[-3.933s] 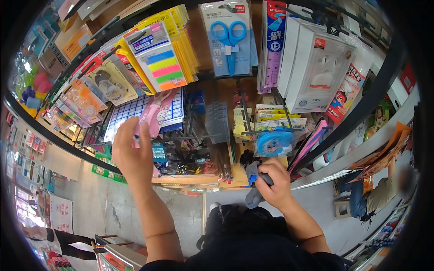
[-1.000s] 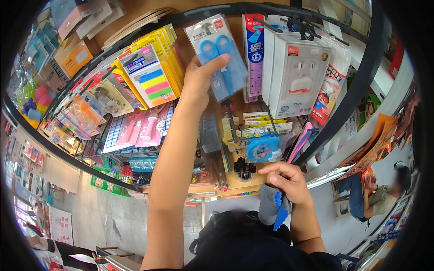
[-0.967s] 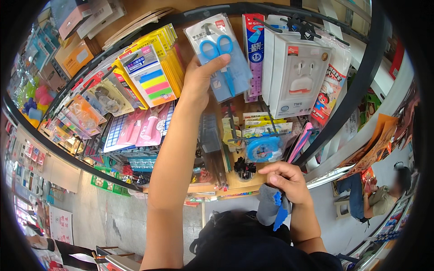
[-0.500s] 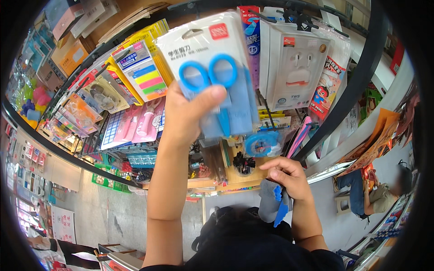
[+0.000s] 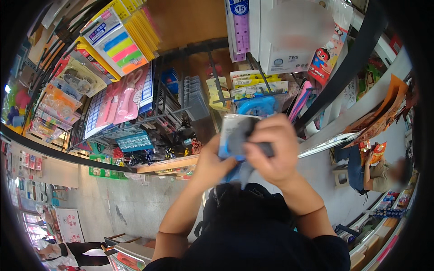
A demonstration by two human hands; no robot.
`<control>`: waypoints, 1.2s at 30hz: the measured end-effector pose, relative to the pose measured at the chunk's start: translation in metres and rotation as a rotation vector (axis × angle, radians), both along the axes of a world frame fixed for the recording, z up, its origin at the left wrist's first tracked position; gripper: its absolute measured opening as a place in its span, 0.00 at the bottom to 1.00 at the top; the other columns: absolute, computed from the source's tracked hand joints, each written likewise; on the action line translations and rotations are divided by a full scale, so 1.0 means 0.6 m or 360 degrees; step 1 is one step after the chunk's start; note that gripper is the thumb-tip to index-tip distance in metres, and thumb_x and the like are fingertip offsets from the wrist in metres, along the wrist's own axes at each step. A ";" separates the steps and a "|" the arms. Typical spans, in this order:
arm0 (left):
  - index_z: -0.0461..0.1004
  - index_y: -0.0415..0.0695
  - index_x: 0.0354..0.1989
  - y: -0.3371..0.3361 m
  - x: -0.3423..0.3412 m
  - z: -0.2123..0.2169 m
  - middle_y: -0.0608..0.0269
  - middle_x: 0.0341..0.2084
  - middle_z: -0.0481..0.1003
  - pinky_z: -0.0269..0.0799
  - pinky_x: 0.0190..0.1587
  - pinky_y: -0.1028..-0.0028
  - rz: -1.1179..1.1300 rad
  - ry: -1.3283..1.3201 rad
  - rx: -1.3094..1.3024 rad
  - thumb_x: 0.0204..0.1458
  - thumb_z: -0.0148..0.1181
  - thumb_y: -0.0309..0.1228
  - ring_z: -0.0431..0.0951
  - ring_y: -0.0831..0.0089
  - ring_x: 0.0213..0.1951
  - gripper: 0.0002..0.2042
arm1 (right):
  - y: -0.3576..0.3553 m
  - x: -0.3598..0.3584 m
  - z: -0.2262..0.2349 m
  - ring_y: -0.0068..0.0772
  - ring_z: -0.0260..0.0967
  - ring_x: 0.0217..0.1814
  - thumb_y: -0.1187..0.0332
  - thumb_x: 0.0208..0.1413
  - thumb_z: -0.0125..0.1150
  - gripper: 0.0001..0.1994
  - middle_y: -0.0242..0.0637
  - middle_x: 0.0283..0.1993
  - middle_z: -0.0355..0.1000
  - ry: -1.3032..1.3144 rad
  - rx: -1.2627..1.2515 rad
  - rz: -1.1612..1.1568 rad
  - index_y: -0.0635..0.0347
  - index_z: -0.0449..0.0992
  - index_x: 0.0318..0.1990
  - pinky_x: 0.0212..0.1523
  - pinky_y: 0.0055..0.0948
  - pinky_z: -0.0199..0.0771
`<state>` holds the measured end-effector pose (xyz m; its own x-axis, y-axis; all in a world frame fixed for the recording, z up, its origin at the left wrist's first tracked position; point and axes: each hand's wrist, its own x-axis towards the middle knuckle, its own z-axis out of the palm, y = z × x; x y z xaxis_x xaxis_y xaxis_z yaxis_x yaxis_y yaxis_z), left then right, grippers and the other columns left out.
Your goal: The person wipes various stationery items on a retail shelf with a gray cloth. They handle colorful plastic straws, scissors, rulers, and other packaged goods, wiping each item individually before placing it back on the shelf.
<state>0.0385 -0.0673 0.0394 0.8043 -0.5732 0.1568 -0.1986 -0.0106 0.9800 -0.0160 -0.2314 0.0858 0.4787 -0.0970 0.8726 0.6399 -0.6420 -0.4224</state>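
Note:
My left hand (image 5: 209, 166) and my right hand (image 5: 273, 156) meet in front of my chest. The left hand holds a clear blister pack of blue scissors (image 5: 229, 128) by its lower edge. The right hand grips a dark grey hand-held object (image 5: 267, 149) pressed against the front of that pack, and a blue strip (image 5: 235, 175) hangs below it. Fingers hide most of the pack and the grey object.
A wire display rack ahead carries sticky-note packs (image 5: 118, 43), pink scissor packs (image 5: 126, 95), a purple ruler pack (image 5: 239, 22), white boxes (image 5: 289, 49) and a blue tape dispenser (image 5: 255, 106). A wooden shelf (image 5: 167, 163) juts out below. One person sits at right (image 5: 379, 174), another stands lower left (image 5: 68, 250).
My left hand took the blue scissors pack off its hook high on the rack and brought it down to my right hand, which rose to meet it.

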 end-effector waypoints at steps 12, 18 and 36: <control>0.66 0.34 0.57 0.029 -0.053 0.010 0.57 0.47 0.75 0.69 0.52 0.72 0.0101 0.0267 -0.0304 0.48 0.67 0.24 0.74 0.73 0.48 0.26 | -0.022 -0.033 -0.100 0.38 0.68 0.31 0.79 0.45 0.66 0.08 0.40 0.31 0.68 0.0473 0.0254 -0.0219 0.63 0.72 0.31 0.33 0.30 0.68; 0.70 0.34 0.50 0.045 -0.050 -0.023 0.52 0.39 0.76 0.72 0.45 0.69 0.0022 -0.0075 0.0086 0.47 0.68 0.28 0.77 0.64 0.41 0.22 | -0.021 -0.070 -0.053 0.37 0.68 0.31 0.78 0.46 0.67 0.08 0.41 0.31 0.69 0.0202 0.0311 -0.0186 0.62 0.72 0.31 0.33 0.30 0.68; 0.66 0.38 0.57 0.032 -0.044 -0.055 0.60 0.48 0.75 0.70 0.52 0.71 0.0188 0.0362 -0.0335 0.51 0.66 0.24 0.75 0.73 0.48 0.25 | 0.001 -0.058 -0.084 0.31 0.67 0.33 0.78 0.48 0.63 0.06 0.39 0.31 0.68 0.0584 0.0635 0.0008 0.64 0.71 0.31 0.36 0.27 0.66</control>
